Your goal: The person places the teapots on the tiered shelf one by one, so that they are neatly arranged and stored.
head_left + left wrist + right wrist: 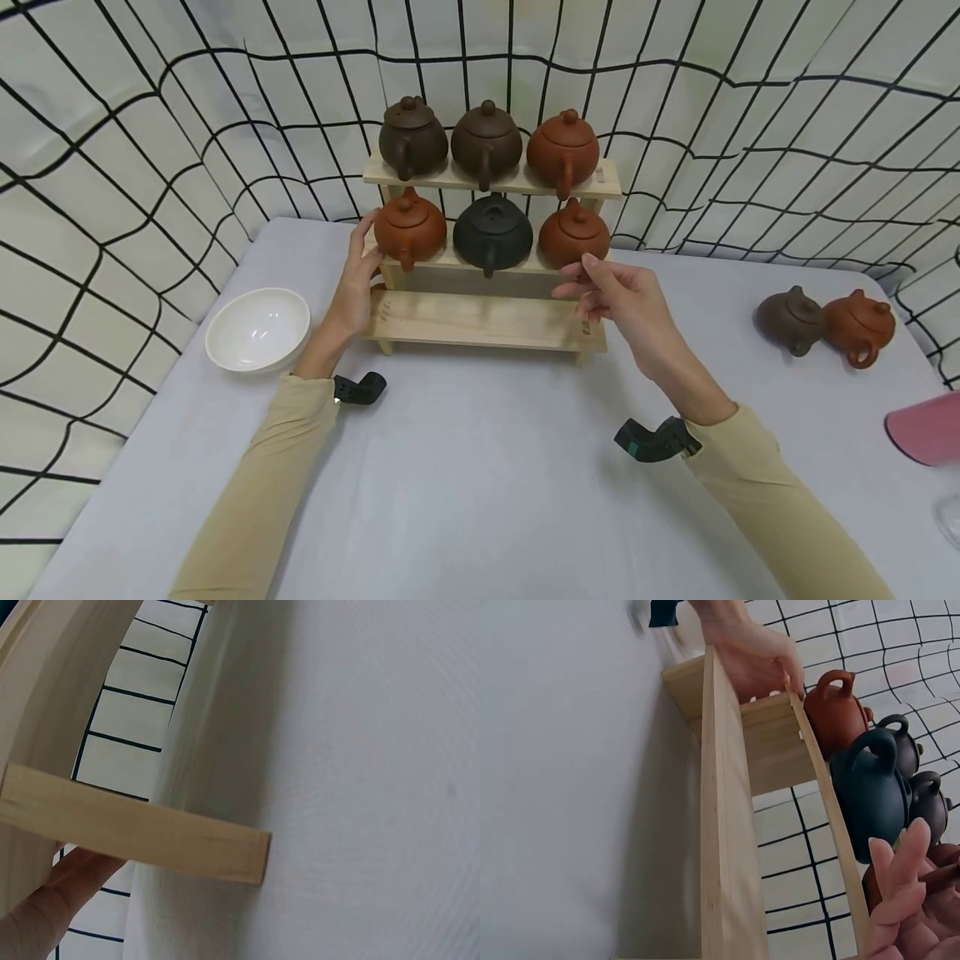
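A three-tier wooden rack (480, 321) stands on the table. My left hand (352, 287) grips its left end, with the fingers behind the side panel in the right wrist view. Beside that hand on the middle shelf sits an orange-brown teapot (409, 227). A dark green-black teapot (492, 232) occupies the shelf's middle, and another orange-brown teapot (574, 233) its right end. My right hand (618, 300) is at this right teapot's handle, fingers loosely extended; the handle is mostly hidden in the head view. In the right wrist view the fingers (901, 889) spread before the teapot.
Two dark brown teapots (486, 143) and an orange-brown one (564, 150) line the top shelf. A white bowl (257, 331) stands left. Further right sit a brown teapot (790, 319), an orange-brown teapot (859, 323) and a pink object (926, 427). Black-gridded cloth (750, 125) rises behind.
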`<state>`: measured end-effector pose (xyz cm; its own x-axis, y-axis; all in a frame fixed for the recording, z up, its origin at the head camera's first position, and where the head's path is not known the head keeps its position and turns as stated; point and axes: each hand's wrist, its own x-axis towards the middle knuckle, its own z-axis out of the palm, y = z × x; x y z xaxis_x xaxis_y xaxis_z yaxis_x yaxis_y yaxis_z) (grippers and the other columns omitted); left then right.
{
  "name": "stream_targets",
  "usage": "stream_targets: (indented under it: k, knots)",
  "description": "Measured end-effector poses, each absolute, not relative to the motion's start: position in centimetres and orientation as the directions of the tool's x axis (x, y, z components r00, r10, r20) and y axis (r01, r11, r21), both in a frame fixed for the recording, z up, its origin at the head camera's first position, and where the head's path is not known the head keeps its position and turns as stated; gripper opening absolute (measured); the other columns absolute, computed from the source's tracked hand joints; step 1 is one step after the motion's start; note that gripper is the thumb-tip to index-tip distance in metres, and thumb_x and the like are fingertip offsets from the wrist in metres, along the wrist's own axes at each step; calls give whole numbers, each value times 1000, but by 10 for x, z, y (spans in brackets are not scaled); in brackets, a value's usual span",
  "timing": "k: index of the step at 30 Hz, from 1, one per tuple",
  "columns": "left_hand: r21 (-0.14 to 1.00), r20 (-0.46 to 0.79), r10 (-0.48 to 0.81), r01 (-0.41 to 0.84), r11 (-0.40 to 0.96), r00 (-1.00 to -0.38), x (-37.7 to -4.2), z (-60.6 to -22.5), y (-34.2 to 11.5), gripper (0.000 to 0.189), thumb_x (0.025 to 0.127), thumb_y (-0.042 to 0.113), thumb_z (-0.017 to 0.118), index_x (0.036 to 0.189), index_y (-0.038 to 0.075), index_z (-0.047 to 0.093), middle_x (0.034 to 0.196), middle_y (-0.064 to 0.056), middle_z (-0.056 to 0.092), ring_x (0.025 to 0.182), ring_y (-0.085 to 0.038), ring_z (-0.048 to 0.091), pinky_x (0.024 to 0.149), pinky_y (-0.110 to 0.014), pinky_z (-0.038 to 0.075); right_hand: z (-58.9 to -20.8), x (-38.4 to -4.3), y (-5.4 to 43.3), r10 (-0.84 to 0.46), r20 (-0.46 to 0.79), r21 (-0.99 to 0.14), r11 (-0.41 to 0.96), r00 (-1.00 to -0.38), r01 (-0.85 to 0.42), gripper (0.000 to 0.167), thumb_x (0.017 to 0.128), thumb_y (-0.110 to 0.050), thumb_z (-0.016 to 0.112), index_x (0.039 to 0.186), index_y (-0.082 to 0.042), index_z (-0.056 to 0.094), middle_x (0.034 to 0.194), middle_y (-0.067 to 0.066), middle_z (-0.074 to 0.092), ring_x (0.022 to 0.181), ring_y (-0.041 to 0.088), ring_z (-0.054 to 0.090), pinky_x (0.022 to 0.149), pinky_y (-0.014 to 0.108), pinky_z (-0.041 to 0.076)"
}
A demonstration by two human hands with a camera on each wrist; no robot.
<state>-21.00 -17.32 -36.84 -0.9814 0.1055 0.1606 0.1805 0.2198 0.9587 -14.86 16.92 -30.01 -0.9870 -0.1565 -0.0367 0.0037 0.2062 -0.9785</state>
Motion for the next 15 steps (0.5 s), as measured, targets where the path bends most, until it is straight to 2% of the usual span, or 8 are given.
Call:
stream_targets:
  k: [4,8,10,15]
  knots:
    - [954,173,106,193,227,-979,-210,-368,-174,65,106,33,25,168,21,11,172,-9,15,146,-40,33,115,-61,28,-301,-148,173,-157,-47,-972,236,-987,9,42,112,-39,48,125,-1,59,106,8,77,76,21,67,72,28,54]
    - [958,169,105,189,217,-980,-210,-368,-174,65,106,32,26,169,23,12,172,-7,15,144,-39,34,114,-59,29,-304,-144,187,-134,-60,-970,241,-989,26,38,112,-42,46,128,-8,51,119,17,69,82,23,70,75,27,56]
    - [953,182,105,202,226,-978,-211,-369,-174,64,106,31,26,168,21,13,173,-5,14,145,-36,34,115,-58,29,-305,-142,198,-118,-49,-969,248,-992,18,38,112,-41,45,132,-9,49,121,16,66,84,19,69,74,25,56]
    - [950,189,105,209,233,-976,-212,-369,-174,64,106,30,26,168,20,13,173,-6,13,148,-37,32,116,-59,28,-316,-138,235,-51,-20,-962,273,-998,5,34,112,-35,49,138,-13,47,115,0,65,85,12,66,74,21,55]
